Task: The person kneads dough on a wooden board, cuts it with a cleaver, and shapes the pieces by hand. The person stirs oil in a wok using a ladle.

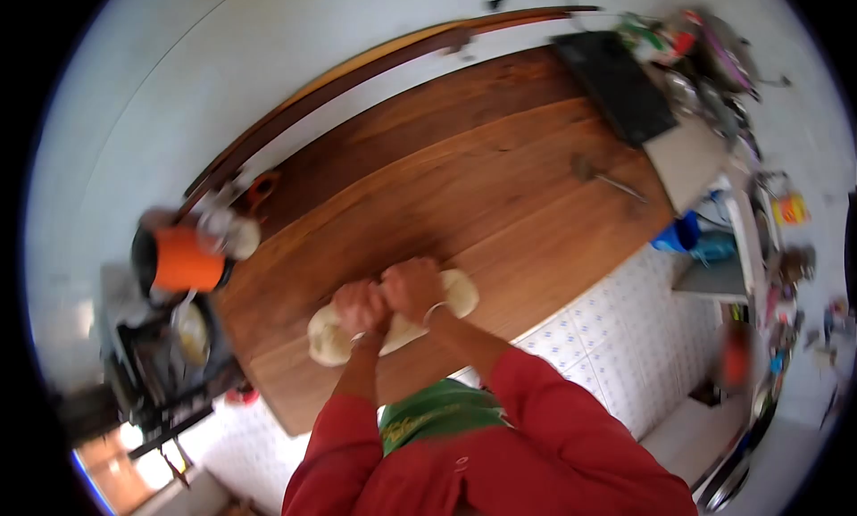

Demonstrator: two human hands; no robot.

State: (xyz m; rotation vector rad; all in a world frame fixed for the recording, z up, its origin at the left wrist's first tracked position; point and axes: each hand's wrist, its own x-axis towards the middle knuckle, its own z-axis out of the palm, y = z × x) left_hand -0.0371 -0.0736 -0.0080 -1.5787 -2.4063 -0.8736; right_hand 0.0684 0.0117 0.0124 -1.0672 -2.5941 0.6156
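A long, pale roll of dough (460, 293) lies on the wooden table (500, 186) near its front edge. Both my hands press on the middle of it, side by side. My left hand (361, 307) and my right hand (412, 287) have their fingers curled over the dough, with the knuckles up. The dough sticks out past my hands at both ends. A bracelet circles each wrist.
A utensil with a thin handle (620, 187) lies toward the table's right side. At the back right is a dark flat board (616, 83). An orange pot (189, 259) and jars stand at the left, beside a stove (161, 360). Blue containers (678, 234) are beyond the right edge.
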